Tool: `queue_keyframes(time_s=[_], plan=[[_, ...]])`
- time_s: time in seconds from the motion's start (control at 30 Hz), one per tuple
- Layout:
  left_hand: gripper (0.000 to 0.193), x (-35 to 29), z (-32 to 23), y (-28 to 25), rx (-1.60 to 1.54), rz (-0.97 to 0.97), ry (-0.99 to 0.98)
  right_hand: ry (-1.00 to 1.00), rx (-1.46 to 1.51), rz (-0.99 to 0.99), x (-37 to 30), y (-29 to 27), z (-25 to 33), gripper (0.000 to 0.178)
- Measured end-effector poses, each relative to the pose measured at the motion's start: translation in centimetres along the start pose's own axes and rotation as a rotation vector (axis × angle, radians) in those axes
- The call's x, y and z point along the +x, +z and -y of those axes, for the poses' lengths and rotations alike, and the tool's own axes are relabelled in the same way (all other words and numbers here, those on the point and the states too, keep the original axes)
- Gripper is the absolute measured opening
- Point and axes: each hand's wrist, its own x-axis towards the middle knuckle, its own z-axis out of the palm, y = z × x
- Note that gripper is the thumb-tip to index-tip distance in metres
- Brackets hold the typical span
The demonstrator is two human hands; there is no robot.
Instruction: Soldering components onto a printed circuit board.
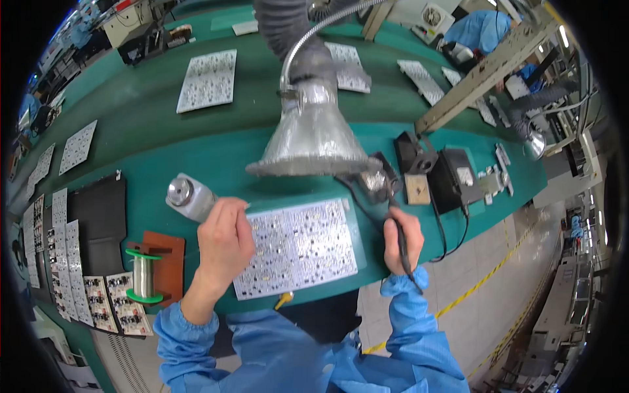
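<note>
My right hand (403,241) is closed around the handle of a soldering iron (400,229). The iron's front end points away from me, at a small metal tip-cleaning stand (376,185); whether it touches cannot be told. My left hand (225,237) is closed with curled fingers at the upper left corner of a white circuit board panel (298,247). What it pinches, if anything, is hidden. The panel lies flat on the green mat, covered with small components. Just beyond my left hand stands a pale bottle with a metal cap (190,196).
A metal fume hood (316,134) hangs over the bench beyond the panel. A solder wire spool (143,276) stands at left, near boards in a black rack (98,219). At right are a black soldering station (457,177) and a sponge (417,189). More boards (208,80) lie farther back.
</note>
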Motion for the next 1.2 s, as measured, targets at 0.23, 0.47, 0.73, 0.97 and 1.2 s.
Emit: queue_keyframes(time_s=[0.23,0.47,0.73,0.97,1.2], plan=[[0.014,-1.0,1.4,0.7,-0.076,-0.035,-0.015,-0.019,-0.016,-0.014,-1.0,0.5,-0.9,0.031],[0.014,-1.4,1.4,1.0,-0.157,-0.005,-0.087,0.038,0.068,-0.032,-1.4,0.7,-1.2,0.034],[0.01,-1.4,1.0,1.1,-0.12,-0.027,-0.098,0.015,0.008,0.054,-0.7,1.0,-1.1,0.028],[0.01,-2.5,0.2,-0.5,-0.19,-0.036,-0.093,0.048,0.032,0.011,-0.8,1.2,-1.1,0.026],[0.013,-6.5,-1.5,-3.2,-0.114,-0.119,-0.365,0.17,0.205,-0.135,-1.5,1.5,-0.6,0.034]])
